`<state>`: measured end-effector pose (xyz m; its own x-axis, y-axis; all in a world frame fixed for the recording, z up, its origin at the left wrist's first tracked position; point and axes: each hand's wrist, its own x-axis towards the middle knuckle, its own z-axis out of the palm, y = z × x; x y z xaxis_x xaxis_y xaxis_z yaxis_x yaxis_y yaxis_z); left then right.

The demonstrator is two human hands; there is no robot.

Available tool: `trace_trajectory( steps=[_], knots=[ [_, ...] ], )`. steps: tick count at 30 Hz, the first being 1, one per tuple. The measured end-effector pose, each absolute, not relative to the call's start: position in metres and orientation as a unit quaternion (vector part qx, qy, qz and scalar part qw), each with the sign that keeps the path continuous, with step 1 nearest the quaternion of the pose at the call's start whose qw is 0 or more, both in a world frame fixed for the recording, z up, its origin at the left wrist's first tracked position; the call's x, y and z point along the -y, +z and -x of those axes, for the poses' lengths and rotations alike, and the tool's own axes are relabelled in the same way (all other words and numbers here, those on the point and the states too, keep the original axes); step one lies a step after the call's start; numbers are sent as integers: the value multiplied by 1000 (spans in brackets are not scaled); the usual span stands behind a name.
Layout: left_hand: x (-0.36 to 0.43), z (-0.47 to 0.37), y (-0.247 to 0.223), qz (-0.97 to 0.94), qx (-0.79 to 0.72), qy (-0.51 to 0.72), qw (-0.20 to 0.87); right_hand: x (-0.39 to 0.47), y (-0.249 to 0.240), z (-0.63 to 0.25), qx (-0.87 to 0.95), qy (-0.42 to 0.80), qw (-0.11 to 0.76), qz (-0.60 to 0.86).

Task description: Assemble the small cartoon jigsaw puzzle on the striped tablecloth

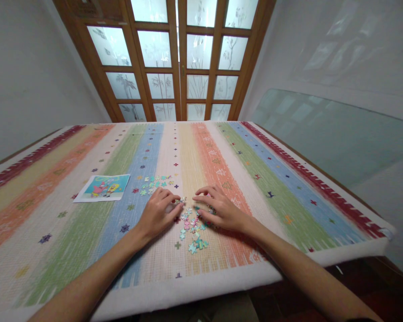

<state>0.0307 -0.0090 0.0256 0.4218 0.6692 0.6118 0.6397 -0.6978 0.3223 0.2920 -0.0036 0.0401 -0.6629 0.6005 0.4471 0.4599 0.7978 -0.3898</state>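
Note:
My left hand [160,211] is over the table's middle, thumb and forefinger brought close together on a small jigsaw piece [184,199] at their tips. Facing it, my right hand [223,209] has its fingers curved and apart, with nothing visible gripped between them. It partly covers the right side of a loose heap of jigsaw pieces [187,223] in pink, teal and yellow. Beyond my left hand lies a second group of mostly teal and green pieces [156,182]. To its left rests a picture card [102,188] showing a pink and a yellow cartoon figure.
A striped cloth [70,228] covers the table, whose white front edge [188,293] is close to me. Wooden doors with frosted panes [177,67] stand behind the far edge. A glass sheet [339,134] leans along the right wall.

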Motion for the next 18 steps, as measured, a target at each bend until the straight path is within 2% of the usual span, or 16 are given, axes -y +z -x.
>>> trace_trajectory(
  steps=[7, 18],
  knots=[
    [-16, -8, 20, -820, -461, 331, -68, -1, 40, -297, 905, 102, 281, 303],
    [-15, -3, 15, -843, -432, 313, -63, -14, 42, -312, 889, 85, 295, 339]
  ],
)
